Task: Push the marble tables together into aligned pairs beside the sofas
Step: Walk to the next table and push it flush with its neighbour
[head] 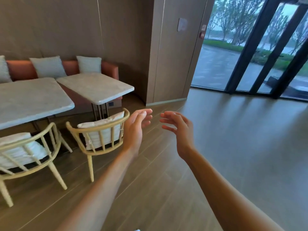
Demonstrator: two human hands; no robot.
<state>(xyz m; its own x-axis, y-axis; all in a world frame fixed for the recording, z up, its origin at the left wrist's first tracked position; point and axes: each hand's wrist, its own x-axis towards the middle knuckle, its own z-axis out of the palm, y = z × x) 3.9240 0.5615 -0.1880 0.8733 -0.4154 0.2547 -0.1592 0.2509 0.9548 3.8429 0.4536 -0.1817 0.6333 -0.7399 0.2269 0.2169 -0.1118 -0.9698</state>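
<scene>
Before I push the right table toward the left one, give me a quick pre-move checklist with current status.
1. Both hands free: left hand and right hand open, holding nothing. Ok.
2. Hands on right table: neither touches it. Not ok.
3. Tables paired: gap to left table, edges at an angle. Not ok.
4. Right chair stands before the right table, near the hands. Not ok.
5. Table base free to slide: partly hidden. Cannot tell.

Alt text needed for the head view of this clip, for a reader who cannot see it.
Two bare hands, left hand and right hand, reach forward open and empty over a wood floor. To the left, two marble tables stand with a gap between them beside an orange sofa, with two wooden chairs in front.
</scene>
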